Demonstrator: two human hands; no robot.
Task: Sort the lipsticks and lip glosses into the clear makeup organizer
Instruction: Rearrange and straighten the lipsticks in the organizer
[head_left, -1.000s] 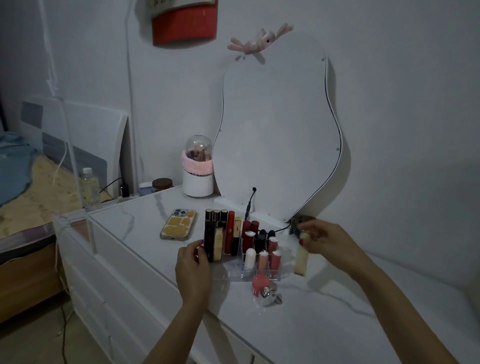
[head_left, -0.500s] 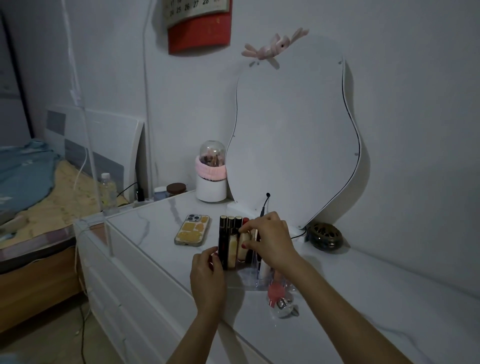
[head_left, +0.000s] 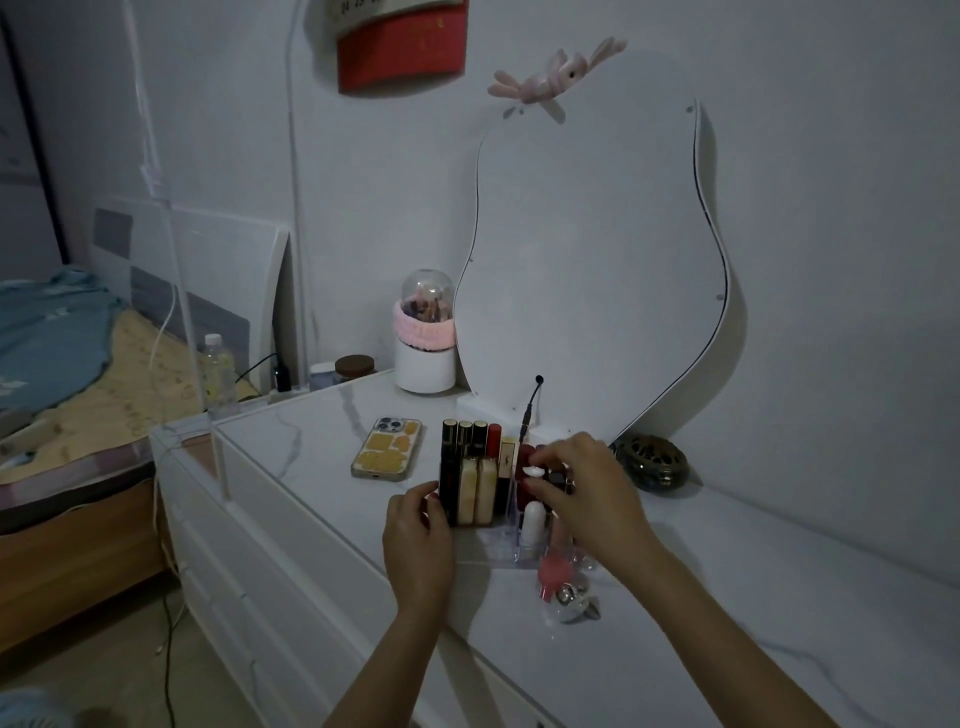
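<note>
The clear makeup organizer (head_left: 501, 552) stands on the white dresser top in front of the mirror. Tall black, red and cream lip gloss tubes (head_left: 470, 475) fill its left part. Short red and dark lipsticks and a white lipstick (head_left: 533, 522) stand in the small slots on its right. My left hand (head_left: 418, 540) grips the organizer's left end. My right hand (head_left: 589, 493) hovers over the slots, fingertips pinched on a pale tube (head_left: 533, 472) whose white top shows. The rest of that tube is hidden among the lipsticks.
A pink item (head_left: 554, 571) and a clear shiny piece (head_left: 570, 607) lie just in front of the organizer. A phone (head_left: 387, 455) lies to the left, a dark round ornament (head_left: 655, 462) to the right. The curvy mirror (head_left: 587, 270) and a domed brush holder (head_left: 424, 348) stand behind.
My right hand carried the pale tube from the right of the organizer to over its slots and lowered it among the lipsticks. My left hand stayed on the organizer.
</note>
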